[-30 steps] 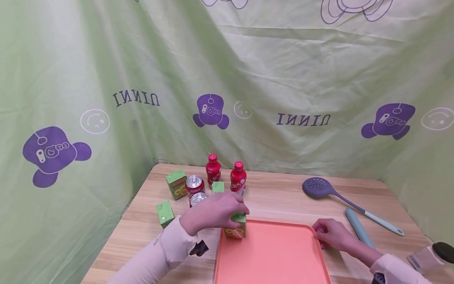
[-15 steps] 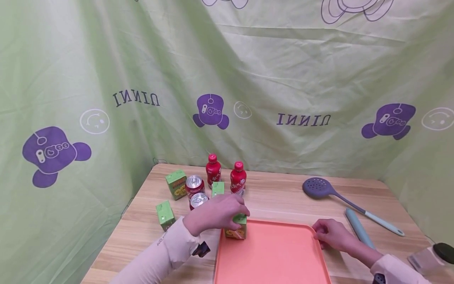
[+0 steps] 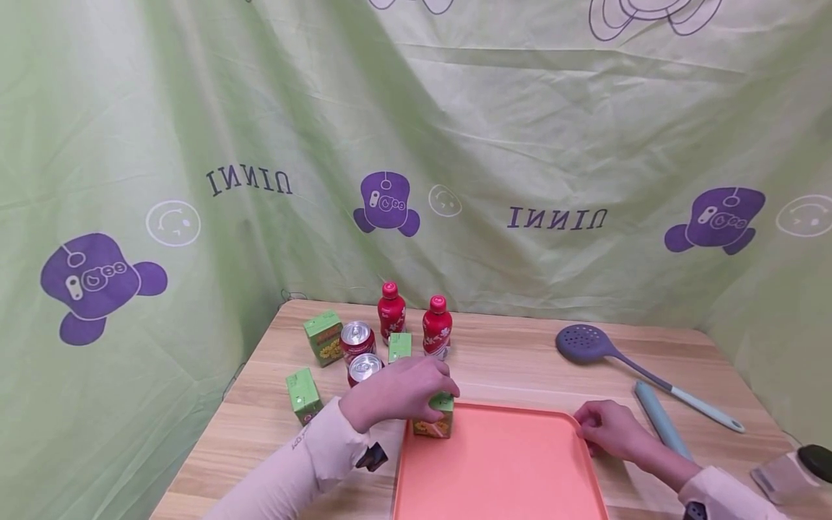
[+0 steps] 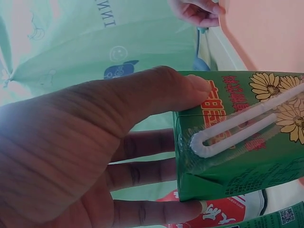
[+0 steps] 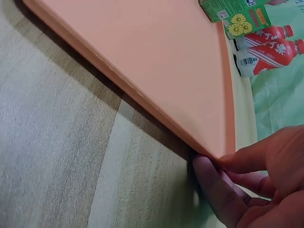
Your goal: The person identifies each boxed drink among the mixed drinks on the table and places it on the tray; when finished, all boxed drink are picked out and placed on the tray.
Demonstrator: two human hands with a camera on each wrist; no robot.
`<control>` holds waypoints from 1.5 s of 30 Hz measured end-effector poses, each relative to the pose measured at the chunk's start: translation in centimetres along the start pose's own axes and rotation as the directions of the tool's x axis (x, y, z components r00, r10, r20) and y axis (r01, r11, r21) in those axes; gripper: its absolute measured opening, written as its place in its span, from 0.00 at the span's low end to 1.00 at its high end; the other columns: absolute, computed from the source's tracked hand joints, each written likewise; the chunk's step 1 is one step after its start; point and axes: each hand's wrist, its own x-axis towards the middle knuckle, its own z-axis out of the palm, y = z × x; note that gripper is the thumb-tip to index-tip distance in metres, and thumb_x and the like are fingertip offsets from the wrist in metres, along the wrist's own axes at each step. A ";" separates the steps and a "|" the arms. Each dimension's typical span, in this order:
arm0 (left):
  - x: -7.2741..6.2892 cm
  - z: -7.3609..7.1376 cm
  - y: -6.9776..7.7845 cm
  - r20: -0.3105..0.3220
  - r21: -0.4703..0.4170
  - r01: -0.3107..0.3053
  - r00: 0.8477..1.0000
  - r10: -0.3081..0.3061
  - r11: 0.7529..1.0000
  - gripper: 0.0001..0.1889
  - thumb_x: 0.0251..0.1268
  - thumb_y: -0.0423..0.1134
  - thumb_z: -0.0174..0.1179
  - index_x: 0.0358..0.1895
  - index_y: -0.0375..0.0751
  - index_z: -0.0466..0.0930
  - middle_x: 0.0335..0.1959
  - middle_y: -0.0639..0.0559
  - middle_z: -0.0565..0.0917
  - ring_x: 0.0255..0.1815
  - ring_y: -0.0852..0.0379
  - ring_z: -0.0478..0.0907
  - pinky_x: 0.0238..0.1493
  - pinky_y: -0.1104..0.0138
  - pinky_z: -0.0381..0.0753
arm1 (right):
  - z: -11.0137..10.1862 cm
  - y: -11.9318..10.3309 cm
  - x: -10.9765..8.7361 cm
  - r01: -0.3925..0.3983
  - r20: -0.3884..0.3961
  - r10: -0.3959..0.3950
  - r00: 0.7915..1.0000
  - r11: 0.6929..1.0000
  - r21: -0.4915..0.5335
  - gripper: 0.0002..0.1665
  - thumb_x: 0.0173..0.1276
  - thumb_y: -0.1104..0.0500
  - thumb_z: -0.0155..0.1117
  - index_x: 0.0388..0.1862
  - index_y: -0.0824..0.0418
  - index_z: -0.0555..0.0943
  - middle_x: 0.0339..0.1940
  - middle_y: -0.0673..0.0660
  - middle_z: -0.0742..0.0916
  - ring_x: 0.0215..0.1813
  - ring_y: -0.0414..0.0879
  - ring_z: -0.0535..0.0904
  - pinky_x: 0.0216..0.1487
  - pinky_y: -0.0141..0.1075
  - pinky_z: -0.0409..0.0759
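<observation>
My left hand (image 3: pixel 404 390) grips a green drink carton (image 3: pixel 434 423) at the far left corner of the orange tray (image 3: pixel 500 462). In the left wrist view the thumb lies on the front of that carton (image 4: pixel 237 137), beside a wrapped white straw (image 4: pixel 237 128) and a print of yellow flowers; the other fingers go round behind it. My right hand (image 3: pixel 611 432) pinches the tray's far right corner between thumb and fingers. The right wrist view shows the thumb on the rim (image 5: pixel 142 107) and the fingers beneath the corner.
Left of the tray stand more green cartons (image 3: pixel 323 338), two cans (image 3: pixel 357 339) and two red bottles (image 3: pixel 437 328). A slotted turner (image 3: pixel 583 344), a blue-grey rod-shaped item (image 3: pixel 661 419) and a jar with a black lid (image 3: pixel 789 473) lie on the right. A green curtain hangs behind the table.
My left hand and the carton have shifted very slightly to the right at the tray's corner. The right hand keeps its pinch on the tray.
</observation>
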 end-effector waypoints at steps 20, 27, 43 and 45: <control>0.1 0.1 -0.1 -0.018 0.024 -0.010 1.000 0.010 1.000 0.16 0.58 0.50 0.72 0.50 0.53 0.88 0.38 0.61 0.85 0.36 0.68 0.76 0.40 0.76 0.78 | 0.5 -0.7 0.7 -0.174 -0.048 0.180 0.982 0.978 0.112 0.03 0.61 0.68 0.65 0.33 0.67 0.84 0.22 0.53 0.86 0.21 0.43 0.81 0.24 0.34 0.81; 0.1 0.0 0.0 -0.015 0.042 -0.014 1.000 0.014 0.999 0.15 0.58 0.49 0.72 0.48 0.54 0.88 0.35 0.61 0.83 0.34 0.67 0.73 0.36 0.77 0.76 | 0.4 -0.7 0.9 -0.169 -0.058 0.177 0.982 0.978 0.122 0.04 0.60 0.69 0.64 0.34 0.67 0.84 0.20 0.54 0.85 0.20 0.45 0.81 0.23 0.34 0.80; 0.5 0.0 -0.5 -0.024 0.052 -0.014 1.000 0.015 0.999 0.14 0.57 0.49 0.73 0.45 0.53 0.88 0.36 0.60 0.84 0.34 0.67 0.74 0.33 0.78 0.74 | 0.3 -0.7 2.2 -0.159 -0.084 0.168 0.982 0.982 0.102 0.05 0.63 0.69 0.63 0.36 0.68 0.84 0.22 0.54 0.85 0.22 0.45 0.80 0.24 0.35 0.79; 0.5 0.1 -0.6 -0.029 0.054 -0.008 1.000 0.010 0.999 0.14 0.57 0.49 0.73 0.45 0.53 0.88 0.35 0.60 0.84 0.34 0.67 0.74 0.33 0.78 0.74 | 0.2 -0.7 2.5 -0.152 -0.093 0.161 0.983 0.984 0.095 0.05 0.62 0.69 0.63 0.36 0.68 0.84 0.22 0.54 0.85 0.22 0.45 0.79 0.23 0.35 0.79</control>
